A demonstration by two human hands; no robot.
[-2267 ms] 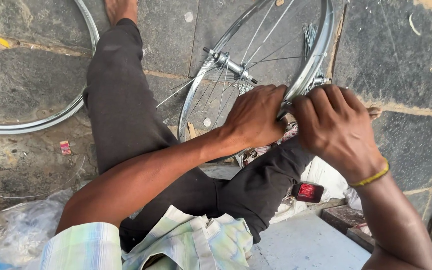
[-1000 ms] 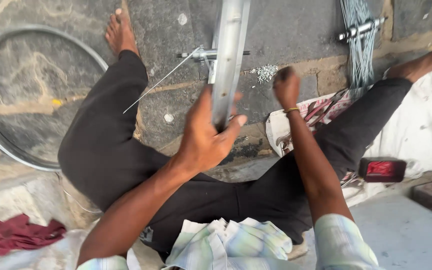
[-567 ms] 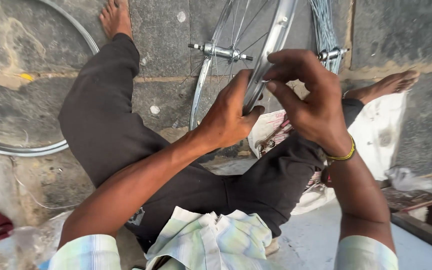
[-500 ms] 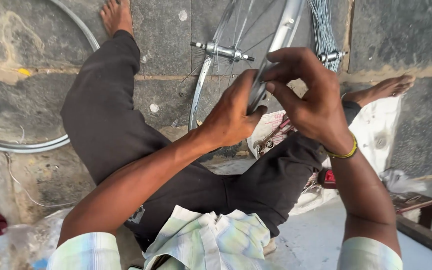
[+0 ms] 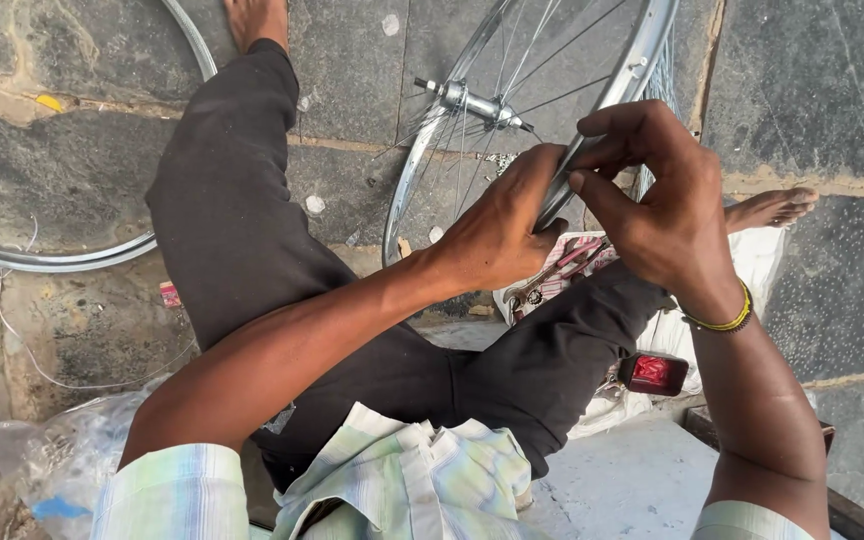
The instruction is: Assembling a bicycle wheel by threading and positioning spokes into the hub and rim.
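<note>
Left hand (image 5: 497, 235) fingers clasp spoked wheel rim (image 5: 622, 85); right hand (image 5: 667, 215) fingers pinch same rim, above lap

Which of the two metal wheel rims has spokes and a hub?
The spoked wheel gripped by both hands, left hand and right hand. The bare rim lying on the stone floor at the left has neither.

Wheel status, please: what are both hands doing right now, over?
Left hand and right hand both gripping the wheel rim, upright between the legs. Second rim lies apart on the floor. Nothing blocking.
</note>
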